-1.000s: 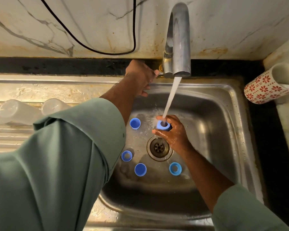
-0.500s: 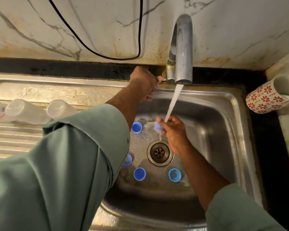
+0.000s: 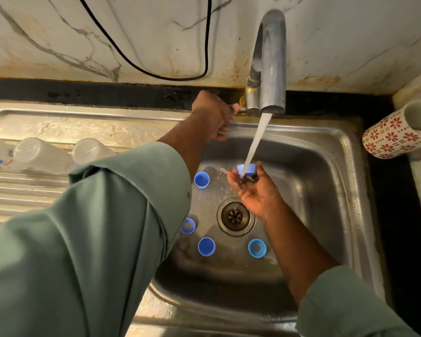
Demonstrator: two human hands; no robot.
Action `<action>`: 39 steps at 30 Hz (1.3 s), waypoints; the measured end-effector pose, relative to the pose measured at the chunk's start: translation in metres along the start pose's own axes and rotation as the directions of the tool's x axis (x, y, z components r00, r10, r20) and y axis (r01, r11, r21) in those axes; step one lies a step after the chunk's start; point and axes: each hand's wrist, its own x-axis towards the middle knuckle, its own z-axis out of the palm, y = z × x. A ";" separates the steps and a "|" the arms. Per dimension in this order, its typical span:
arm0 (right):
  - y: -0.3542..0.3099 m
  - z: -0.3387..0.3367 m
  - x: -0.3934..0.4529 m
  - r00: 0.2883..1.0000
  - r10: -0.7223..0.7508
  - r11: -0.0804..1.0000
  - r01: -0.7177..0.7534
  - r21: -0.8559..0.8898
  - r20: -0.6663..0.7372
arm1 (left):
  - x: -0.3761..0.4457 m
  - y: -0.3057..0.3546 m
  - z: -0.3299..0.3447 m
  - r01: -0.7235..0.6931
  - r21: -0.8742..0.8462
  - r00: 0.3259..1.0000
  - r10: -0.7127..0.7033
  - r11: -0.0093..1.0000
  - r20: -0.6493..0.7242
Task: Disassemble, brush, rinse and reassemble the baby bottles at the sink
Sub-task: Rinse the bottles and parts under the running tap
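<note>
The blue cap (image 3: pixel 246 169) sits under the tap's stream (image 3: pixel 255 142), pinched in our right hand (image 3: pixel 254 190) fingertips, and we judge it light, rigid and slippery when wet, best held by its rim, while our left hand (image 3: pixel 213 115) grips the tap lever.

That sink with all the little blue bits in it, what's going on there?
A person is rinsing baby bottle parts. The right hand holds a blue cap under the running water, while the left hand grips the tap handle. Four more blue caps and rings lie on the sink floor around the drain. Clear bottles lie on the draining board at the left.
</note>
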 end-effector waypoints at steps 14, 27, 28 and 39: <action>-0.016 -0.009 -0.018 0.626 -0.408 -0.241 0.628 -0.740 0.664 | -0.023 -0.009 0.022 -0.214 -0.357 0.976 0.188 0.909 -0.107; -0.014 -0.012 -0.027 0.635 -0.474 -0.497 0.379 -0.781 0.610 | -0.045 -0.098 -0.045 -0.553 0.607 0.821 0.496 0.570 0.282; -0.013 -0.012 -0.028 0.660 -0.443 -0.540 0.344 -0.768 0.607 | -0.047 -0.117 -0.054 -0.525 0.666 0.834 0.476 0.530 0.278; 0.152 0.089 -0.074 0.603 -0.125 -0.505 0.645 -0.574 0.788 | -0.098 -0.266 -0.237 -0.218 0.879 0.915 0.402 0.424 0.033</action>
